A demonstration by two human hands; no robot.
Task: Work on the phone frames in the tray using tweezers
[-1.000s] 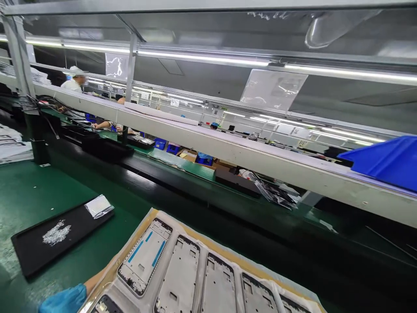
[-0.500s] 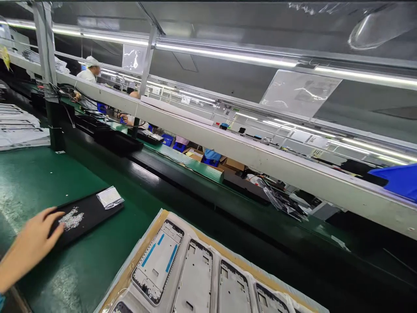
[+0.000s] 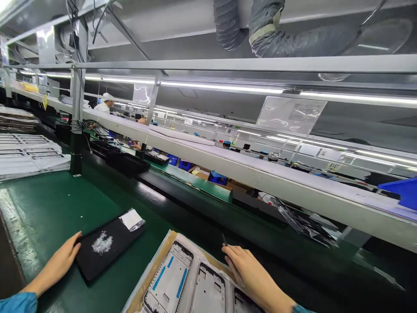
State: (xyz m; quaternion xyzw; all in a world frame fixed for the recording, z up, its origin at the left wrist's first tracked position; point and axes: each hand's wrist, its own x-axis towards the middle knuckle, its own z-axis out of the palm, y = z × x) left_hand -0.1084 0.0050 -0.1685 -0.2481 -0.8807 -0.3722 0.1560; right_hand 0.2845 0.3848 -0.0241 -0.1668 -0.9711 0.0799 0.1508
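My left hand [image 3: 61,263] grips the left edge of a flat black pad [image 3: 112,256] on the green bench. A small heap of clear, glittery bits [image 3: 102,243] lies on the pad, and a small white packet in clear film [image 3: 132,220] sits at its far right end. My right hand [image 3: 252,271] is closed around slim tweezers [image 3: 235,270], their dark tip pointing up and away. It hovers above the tray of phone frames [image 3: 146,271]. The leftmost phone frame [image 3: 167,284] bears blue strips; the frame beside it [image 3: 208,291] shows none.
Stacked white sheets or trays with frames [image 3: 31,150] are at the far left. A metal post [image 3: 77,100] and a long white shelf beam [image 3: 260,174] cross beyond the bench. A blue bin [image 3: 402,191] rests on the beam at right. A co-worker in white [image 3: 104,104] stands far off.
My left hand has moved from beside the clear bits to the pad's left edge, and the pad has shifted right. My right hand has come into view with tweezers. The view has tilted up.
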